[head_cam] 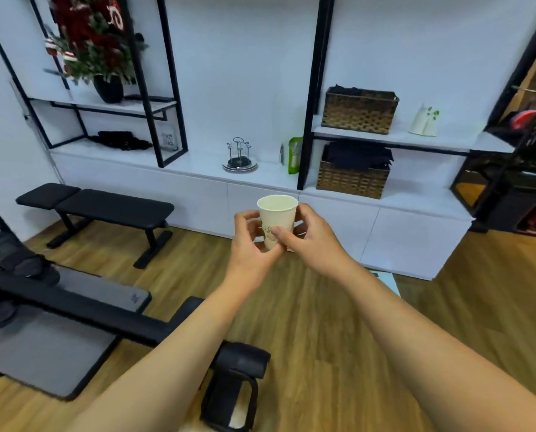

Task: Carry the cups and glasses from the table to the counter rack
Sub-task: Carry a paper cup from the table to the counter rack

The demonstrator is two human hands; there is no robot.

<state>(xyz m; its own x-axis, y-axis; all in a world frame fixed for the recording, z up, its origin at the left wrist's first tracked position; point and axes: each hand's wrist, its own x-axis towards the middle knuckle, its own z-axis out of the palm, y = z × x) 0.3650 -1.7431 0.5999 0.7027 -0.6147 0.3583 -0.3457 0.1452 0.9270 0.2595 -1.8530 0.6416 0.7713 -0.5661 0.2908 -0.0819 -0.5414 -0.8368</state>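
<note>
— What's over on the left there?

— Just a black bench (104, 210) against the white counter (198, 169). The wire rack (239, 155) stands further along that counter, nothing hanging on it.

— And the cup?

— A paper cup (276, 221), upright, held out in mid-air over the floor, well short of the rack. The left hand (254, 241) curls its fingers round the lower wall; the right hand (310, 235) pinches the other side, thumb across the print.

— Tricky to carry?

— Hardly. It looks empty and very light, but thin paper buckles under a squeeze. I'd hold it low, near the stiff base, and gently.
</note>
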